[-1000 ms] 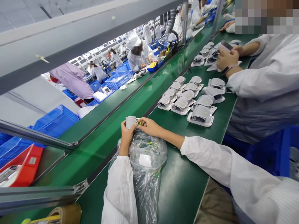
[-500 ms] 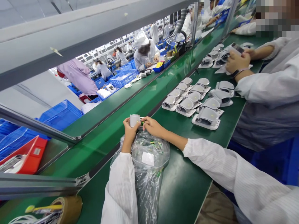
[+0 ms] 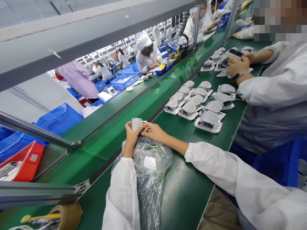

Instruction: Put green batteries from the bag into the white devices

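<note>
My left hand (image 3: 131,136) is closed around a small grey device (image 3: 136,124), held upright just above the green bench (image 3: 187,191). My right hand (image 3: 153,131) pinches a small green part (image 3: 144,128) against the device's right side. Both hands hover over the mouth of a clear plastic bag (image 3: 151,163) holding several small green and yellow parts and a white label. Both forearms wear white sleeves.
Several grey devices on white bases (image 3: 199,105) stand in rows further along the bench. A co-worker on the right holds a phone (image 3: 236,52) in both hands. The green conveyor (image 3: 134,105) runs on the left. A tape roll (image 3: 67,217) lies near left, a red tray (image 3: 26,163) beyond.
Both hands stay together on the grey device over the bag, with only small finger movement. The view has shifted slightly. The co-worker's hands have barely moved.
</note>
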Tool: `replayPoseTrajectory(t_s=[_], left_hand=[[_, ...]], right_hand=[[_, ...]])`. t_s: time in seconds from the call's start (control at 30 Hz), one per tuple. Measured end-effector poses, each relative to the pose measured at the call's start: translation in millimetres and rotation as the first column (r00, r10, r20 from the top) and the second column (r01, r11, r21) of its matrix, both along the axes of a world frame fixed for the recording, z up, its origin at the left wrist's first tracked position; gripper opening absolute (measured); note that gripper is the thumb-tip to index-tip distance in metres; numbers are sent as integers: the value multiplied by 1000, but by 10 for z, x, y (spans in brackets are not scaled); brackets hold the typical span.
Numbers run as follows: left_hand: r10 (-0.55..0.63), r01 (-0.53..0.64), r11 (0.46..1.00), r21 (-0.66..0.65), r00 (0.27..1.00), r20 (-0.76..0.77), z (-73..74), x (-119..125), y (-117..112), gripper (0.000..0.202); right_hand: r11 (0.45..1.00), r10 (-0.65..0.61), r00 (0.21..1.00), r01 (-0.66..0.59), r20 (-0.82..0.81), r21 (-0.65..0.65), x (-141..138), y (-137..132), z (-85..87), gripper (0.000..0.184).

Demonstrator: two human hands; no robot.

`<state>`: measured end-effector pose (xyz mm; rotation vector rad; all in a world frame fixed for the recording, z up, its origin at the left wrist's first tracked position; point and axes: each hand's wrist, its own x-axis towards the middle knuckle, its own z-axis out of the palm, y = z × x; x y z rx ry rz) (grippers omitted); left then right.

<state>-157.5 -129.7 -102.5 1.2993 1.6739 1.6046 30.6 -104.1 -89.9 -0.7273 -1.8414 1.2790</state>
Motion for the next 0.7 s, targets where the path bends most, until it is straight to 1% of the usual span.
replayPoseTrajectory(t_s=[0.1, 0.3, 0.37, 0.47, 0.57, 0.7], left_hand=[[-6, 6, 1000, 10, 999, -38, 27, 42, -29, 84], [-50, 51, 999, 11, 997, -62, 63, 58, -65, 84], [-55, 55, 998, 5, 998, -44, 52, 34, -54, 85], [-48, 48, 999, -15, 999, -16, 26, -14, -27, 87], [-53, 53, 998, -20, 998, -20, 14, -47, -10, 88], [-57, 56, 998, -18, 998, -41, 41, -55, -18, 85]], right_hand=[[995, -55, 997, 51, 49, 86, -19, -23, 14, 16], [974, -142, 981, 114, 134, 197, -19, -60, 43, 17], [961, -152, 979, 113, 139, 253, 6, -48, 55, 16], [946, -112, 984, 63, 135, 319, 42, -13, 70, 14], [942, -82, 987, 31, 141, 333, 50, 14, 71, 12], [952, -114, 988, 79, 103, 295, 20, 13, 52, 13]])
